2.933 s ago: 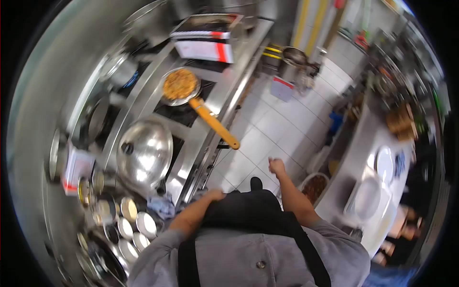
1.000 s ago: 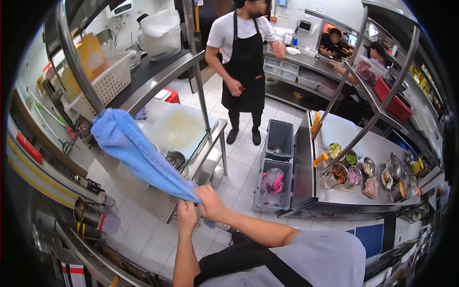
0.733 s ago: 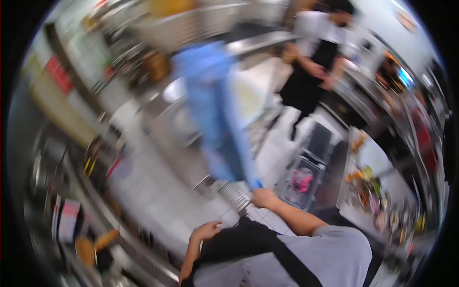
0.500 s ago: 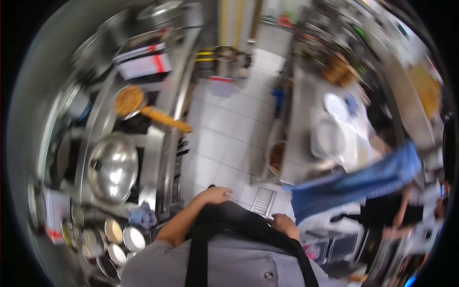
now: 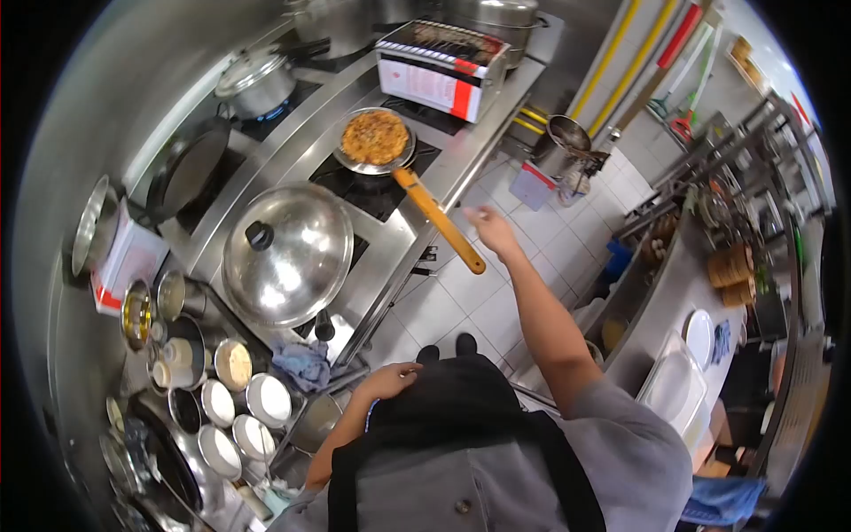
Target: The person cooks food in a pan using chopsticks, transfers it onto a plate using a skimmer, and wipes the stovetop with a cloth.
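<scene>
- Pan point(image 5: 376, 142) on stove point(image 5: 401, 238), with wooden handle point(image 5: 439, 220) past edge!
- Near pan: right hand point(image 5: 494, 228), blurred, can't tell finger curl
- Below pan: left hand point(image 5: 390, 379), loosely released
- Right of pan: open floor point(image 5: 496, 297)
- Above pan: unreadable panel point(image 5: 417, 86)

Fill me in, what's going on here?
A person in a grey shirt and black apron stands by a steel stove. Their right hand, blurred, is out near the long orange-brown handle of a round metal pan, not gripping it; the left hand is by the apron. Round golden-brown food lies in the pan, and a domed steel lid with a black knob sits nearby.
</scene>
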Motion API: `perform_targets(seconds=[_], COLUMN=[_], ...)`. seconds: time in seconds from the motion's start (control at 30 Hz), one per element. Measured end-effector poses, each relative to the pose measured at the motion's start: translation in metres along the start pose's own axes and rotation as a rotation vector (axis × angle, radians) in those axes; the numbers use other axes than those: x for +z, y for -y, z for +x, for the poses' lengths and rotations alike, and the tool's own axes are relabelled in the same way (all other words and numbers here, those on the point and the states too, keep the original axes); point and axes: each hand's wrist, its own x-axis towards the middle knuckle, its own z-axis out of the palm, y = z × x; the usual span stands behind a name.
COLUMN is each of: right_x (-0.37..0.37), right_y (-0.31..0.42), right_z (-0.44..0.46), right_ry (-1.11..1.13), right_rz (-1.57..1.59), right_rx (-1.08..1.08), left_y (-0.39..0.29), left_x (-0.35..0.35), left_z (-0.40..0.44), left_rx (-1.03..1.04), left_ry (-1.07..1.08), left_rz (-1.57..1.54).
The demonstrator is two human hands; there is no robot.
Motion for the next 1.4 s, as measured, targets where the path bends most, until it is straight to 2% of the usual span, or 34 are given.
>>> perform_targets(seconds=[0.03, 0.07, 0.1, 0.13, 0.2, 0.23, 0.3, 0.37, 0.4, 0.47, 0.57, 0.67, 0.73, 0.77, 0.83, 0.9, 0.97, 1.0, 1.17, 1.23, 1.27, 1.3, 1.33, 1.4], right_x=[0.013, 0.023, 0.033, 0.048, 0.083, 0.09, 0.084, 0.072, 0.076, 0.084, 0.065, 0.065, 0.064, 0.061, 0.054, 0.047, 0.036, 0.031, -0.057, -0.115, -0.146, -0.171, -0.191, -0.23], right_y=[0.004, 0.01, 0.015, 0.012, -0.005, 0.004, 0.048, 0.059, 0.052, 0.048, 0.064, 0.05, 0.054, 0.057, 0.056, 0.057, 0.06, 0.059, 0.08, 0.083, 0.078, 0.075, 0.071, 0.056], right_z=[0.006, 0.014, 0.02, 0.029, 0.043, 0.032, -0.011, -0.007, 0.005, 0.005, -0.01, 0.008, 0.007, 0.008, 0.009, 0.012, 0.01, 0.007, -0.027, -0.061, -0.08, -0.1, -0.117, -0.154], right_ry=[0.032, 0.461, 0.887, 0.914, 0.841, 0.857, 0.739, 0.815, 0.752, 0.64, 0.732, 0.716, 0.693, 0.675, 0.716, 0.684, 0.692, 0.651, 0.549, 0.555, 0.432, 0.418, 0.422, 0.22], right_rz=[-0.006, 0.363, 0.725, 0.715, 0.863, 0.862, 0.882, 0.889, 0.865, 0.771, 0.966, 0.906, 0.858, 0.872, 0.845, 0.839, 0.814, 0.813, 0.805, 0.956, 0.989, 1.078, 1.157, 1.182], right_rx=[-0.009, 0.259, 0.544, 0.543, 0.391, 0.393, 0.389, 0.384, 0.348, 0.343, 0.419, 0.373, 0.319, 0.32, 0.267, 0.262, 0.24, 0.213, 0.187, 0.183, 0.202, 0.173, 0.129, 0.114], left_y=[0.003, 0.004, 0.017, 0.042, 0.091, 0.102, 0.114, 0.119, 0.119, 0.115, 0.1, 0.094, 0.087, 0.075, 0.037, 0.022, -0.015, -0.028, -0.069, -0.086, -0.094, -0.1, -0.103, -0.101], left_x=[0.003, 0.003, 0.009, 0.02, 0.048, 0.06, 0.073, 0.076, 0.08, 0.083, 0.07, 0.068, 0.059, 0.048, 0.024, 0.005, -0.024, -0.042, -0.087, -0.094, -0.096, -0.098, -0.1, -0.104], left_z=[-0.006, -0.012, -0.011, -0.007, 0.002, 0.003, 0.005, 0.007, 0.004, 0.005, 0.012, 0.023, 0.034, 0.04, 0.057, 0.1, 0.138, 0.152, 0.21, 0.222, 0.228, 0.232, 0.238, 0.249], left_rx=[-0.052, -0.154, -0.168, -0.175, -0.218, -0.229, -0.284, -0.293, -0.295, -0.318, -0.313, -0.285, -0.238, -0.233, -0.236, -0.167, -0.044, -0.003, 0.189, 0.113, 0.086, 0.057, 0.082, 0.162], left_ry=[-0.071, -0.092, -0.11, -0.17, -0.265, -0.274, -0.378, -0.401, -0.408, -0.417, -0.454, -0.424, -0.422, -0.409, -0.265, -0.275, -0.385, -0.37, -0.315, -0.286, -0.293, -0.315, -0.282, -0.227], left_rz=[-0.056, -0.121, -0.141, -0.175, -0.294, -0.301, -0.643, -0.662, -0.673, -0.643, -0.565, -0.623, -0.331, -0.313, -0.489, -0.837, -1.118, -1.202, -1.343, -1.375, -1.389, -1.406, -1.455, -1.53])
